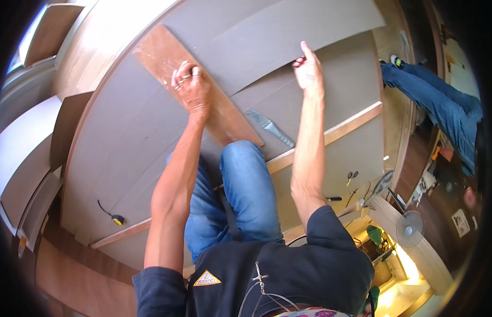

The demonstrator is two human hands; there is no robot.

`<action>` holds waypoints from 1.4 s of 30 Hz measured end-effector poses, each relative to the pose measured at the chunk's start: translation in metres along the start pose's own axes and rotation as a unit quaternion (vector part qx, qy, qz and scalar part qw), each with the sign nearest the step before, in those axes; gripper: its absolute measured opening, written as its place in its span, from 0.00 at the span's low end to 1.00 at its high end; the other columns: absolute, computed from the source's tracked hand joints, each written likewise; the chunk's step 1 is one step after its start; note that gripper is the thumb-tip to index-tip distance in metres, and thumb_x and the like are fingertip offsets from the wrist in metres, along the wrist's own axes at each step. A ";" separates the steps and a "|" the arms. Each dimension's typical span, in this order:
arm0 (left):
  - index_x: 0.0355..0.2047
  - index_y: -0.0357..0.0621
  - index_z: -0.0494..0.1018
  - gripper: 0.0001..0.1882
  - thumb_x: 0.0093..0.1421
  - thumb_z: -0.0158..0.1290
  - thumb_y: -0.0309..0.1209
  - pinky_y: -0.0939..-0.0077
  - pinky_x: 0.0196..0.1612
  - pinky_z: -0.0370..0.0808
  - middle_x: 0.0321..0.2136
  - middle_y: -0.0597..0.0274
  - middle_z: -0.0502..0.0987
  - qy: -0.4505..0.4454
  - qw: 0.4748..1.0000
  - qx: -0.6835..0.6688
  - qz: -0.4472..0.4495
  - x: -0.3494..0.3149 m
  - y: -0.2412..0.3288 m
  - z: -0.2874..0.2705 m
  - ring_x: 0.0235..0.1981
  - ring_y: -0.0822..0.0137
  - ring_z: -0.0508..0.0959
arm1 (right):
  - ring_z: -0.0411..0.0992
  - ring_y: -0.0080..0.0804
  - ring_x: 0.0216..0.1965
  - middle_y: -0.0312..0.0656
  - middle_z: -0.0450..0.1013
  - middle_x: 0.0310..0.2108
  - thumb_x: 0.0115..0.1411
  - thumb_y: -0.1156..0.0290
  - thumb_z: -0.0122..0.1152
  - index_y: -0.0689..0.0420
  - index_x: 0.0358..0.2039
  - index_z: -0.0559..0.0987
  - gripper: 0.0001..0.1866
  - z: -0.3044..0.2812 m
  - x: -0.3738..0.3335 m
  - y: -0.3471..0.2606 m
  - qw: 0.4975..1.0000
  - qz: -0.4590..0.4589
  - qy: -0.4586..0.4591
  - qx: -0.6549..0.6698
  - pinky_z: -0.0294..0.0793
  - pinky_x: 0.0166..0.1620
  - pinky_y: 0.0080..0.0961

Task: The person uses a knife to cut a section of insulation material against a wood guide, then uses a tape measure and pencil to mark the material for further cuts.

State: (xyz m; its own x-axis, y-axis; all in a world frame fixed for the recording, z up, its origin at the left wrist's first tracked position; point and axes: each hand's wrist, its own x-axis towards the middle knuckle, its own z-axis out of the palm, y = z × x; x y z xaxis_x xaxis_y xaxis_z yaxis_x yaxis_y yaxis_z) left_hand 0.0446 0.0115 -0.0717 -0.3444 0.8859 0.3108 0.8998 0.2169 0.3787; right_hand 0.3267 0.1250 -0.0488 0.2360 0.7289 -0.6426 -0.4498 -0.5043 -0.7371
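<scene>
My left hand [192, 87], with rings on its fingers, presses down on a long brown wooden board [227, 113] with its fingers curled. The board lies at a slant across a large grey panel [124, 116]. My right hand [308, 73] is closed at the edge of a thin grey sheet [309, 24], thumb on top; its other fingers are partly hidden. That edge stands raised, with a dark gap under it. The sheet's left side meets the board. Between my hands, nearer my knee, lies a flat grey-blue tool with a broad blade [270, 128].
A wooden strip [336, 132] crosses the panel. A yellow-and-black tape measure [117, 219] lies at the left, scissors [352, 175] at the right. Past the right edge are another person's jeans-clad legs [431, 87] and a small fan [410, 229]. Bent pale sheets [26, 142] stand at the far left.
</scene>
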 end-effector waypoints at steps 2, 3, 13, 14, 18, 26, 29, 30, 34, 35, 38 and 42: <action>0.28 0.47 0.72 0.08 0.48 0.56 0.22 0.54 0.61 0.61 0.40 0.64 0.71 0.012 1.000 0.001 -0.003 -0.001 0.001 0.001 0.51 0.61 0.70 | 0.66 0.23 0.32 0.35 0.69 0.34 0.54 0.62 0.74 0.53 0.34 0.72 0.18 0.004 -0.004 0.003 0.993 -0.038 -0.032 -0.110 0.67 0.33 0.25; 0.29 0.47 0.72 0.08 0.48 0.56 0.22 0.54 0.62 0.61 0.41 0.65 0.71 0.005 1.000 0.007 -0.008 -0.001 0.001 0.002 0.54 0.62 0.70 | 0.69 0.29 0.44 0.40 0.70 0.46 0.56 0.64 0.72 0.59 0.44 0.73 0.21 0.008 -0.009 0.007 0.993 -0.019 -0.045 -0.105 0.72 0.41 0.33; 0.27 0.47 0.73 0.05 0.50 0.55 0.23 0.56 0.62 0.61 0.41 0.65 0.71 -0.004 1.000 -0.004 -0.012 -0.002 -0.004 0.001 0.54 0.62 0.70 | 0.68 0.18 0.32 0.36 0.74 0.39 0.59 0.62 0.69 0.63 0.44 0.78 0.19 0.047 -0.102 0.016 0.963 -0.042 -0.031 -0.265 0.69 0.37 0.24; 0.26 0.47 0.72 0.05 0.49 0.55 0.22 0.56 0.61 0.61 0.40 0.65 0.71 0.005 1.000 -0.009 -0.012 -0.001 -0.003 0.002 0.53 0.61 0.70 | 0.68 0.17 0.32 0.36 0.74 0.39 0.59 0.64 0.69 0.64 0.42 0.79 0.17 0.054 -0.110 0.017 0.958 -0.051 -0.009 -0.283 0.69 0.37 0.19; 0.27 0.47 0.73 0.04 0.51 0.54 0.24 0.57 0.61 0.61 0.42 0.65 0.72 0.014 0.999 -0.023 -0.017 -0.001 -0.004 0.002 0.53 0.61 0.70 | 0.69 0.19 0.37 0.36 0.75 0.39 0.61 0.73 0.65 0.70 0.41 0.79 0.12 0.078 -0.140 0.020 0.946 -0.232 -0.052 -0.219 0.70 0.41 0.18; 0.30 0.45 0.73 0.04 0.53 0.53 0.24 0.58 0.62 0.60 0.42 0.64 0.72 0.003 0.999 -0.026 -0.023 -0.004 -0.007 0.000 0.55 0.62 0.69 | 0.73 0.27 0.40 0.41 0.77 0.40 0.61 0.74 0.64 0.67 0.42 0.79 0.11 0.080 -0.170 -0.001 0.897 -0.339 -0.063 -0.275 0.72 0.47 0.24; 0.31 0.46 0.73 0.04 0.54 0.53 0.24 0.57 0.62 0.60 0.43 0.65 0.72 0.004 0.999 -0.035 -0.025 -0.006 -0.008 0.003 0.55 0.64 0.69 | 0.73 0.27 0.41 0.41 0.77 0.40 0.61 0.72 0.65 0.68 0.42 0.80 0.12 0.077 -0.163 -0.008 0.890 -0.338 -0.025 -0.304 0.72 0.48 0.25; 0.31 0.47 0.73 0.05 0.54 0.53 0.24 0.57 0.62 0.60 0.43 0.65 0.72 0.001 0.999 -0.037 -0.033 -0.007 -0.009 0.005 0.55 0.64 0.69 | 0.73 0.27 0.41 0.41 0.78 0.40 0.62 0.71 0.65 0.68 0.42 0.80 0.13 0.075 -0.162 -0.013 0.890 -0.337 -0.011 -0.308 0.72 0.48 0.25; 0.30 0.45 0.72 0.07 0.49 0.51 0.24 0.57 0.59 0.61 0.42 0.60 0.72 0.007 0.998 -0.047 -0.031 -0.010 -0.012 0.005 0.51 0.59 0.70 | 0.70 0.16 0.28 0.34 0.80 0.33 0.63 0.61 0.63 0.69 0.35 0.84 0.19 0.070 -0.161 -0.047 0.844 -0.325 0.061 -0.422 0.70 0.33 0.16; 0.30 0.45 0.72 0.07 0.48 0.51 0.25 0.57 0.59 0.62 0.42 0.59 0.72 0.032 0.997 -0.063 -0.019 -0.009 -0.013 0.002 0.50 0.58 0.71 | 0.65 0.13 0.21 0.29 0.80 0.27 0.63 0.55 0.62 0.66 0.28 0.85 0.22 0.069 -0.165 -0.064 0.802 -0.229 0.122 -0.538 0.64 0.25 0.18; 0.30 0.45 0.71 0.08 0.48 0.52 0.22 0.57 0.60 0.60 0.43 0.59 0.72 0.033 0.988 -0.147 -0.040 -0.006 -0.017 -0.012 0.50 0.57 0.71 | 0.71 0.16 0.27 0.37 0.80 0.30 0.64 0.61 0.63 0.70 0.33 0.83 0.19 0.081 -0.167 -0.091 0.783 -0.304 0.057 -0.539 0.70 0.30 0.18; 0.31 0.45 0.71 0.12 0.46 0.51 0.17 0.55 0.58 0.63 0.44 0.60 0.73 0.047 0.955 -0.279 -0.087 -0.013 -0.059 -0.042 0.50 0.55 0.71 | 0.74 0.24 0.33 0.43 0.80 0.37 0.66 0.69 0.60 0.73 0.43 0.79 0.16 0.123 -0.180 -0.112 0.701 -0.453 -0.140 -0.533 0.74 0.40 0.21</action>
State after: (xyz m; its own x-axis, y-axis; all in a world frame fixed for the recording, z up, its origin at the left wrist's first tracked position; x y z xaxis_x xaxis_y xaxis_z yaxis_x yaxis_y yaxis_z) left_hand -0.0154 -0.0303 -0.0621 -0.5218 0.8102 0.2670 0.5527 0.0827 0.8292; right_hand 0.2284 0.1074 0.1753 -0.2350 0.9610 0.1458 0.7092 0.2721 -0.6503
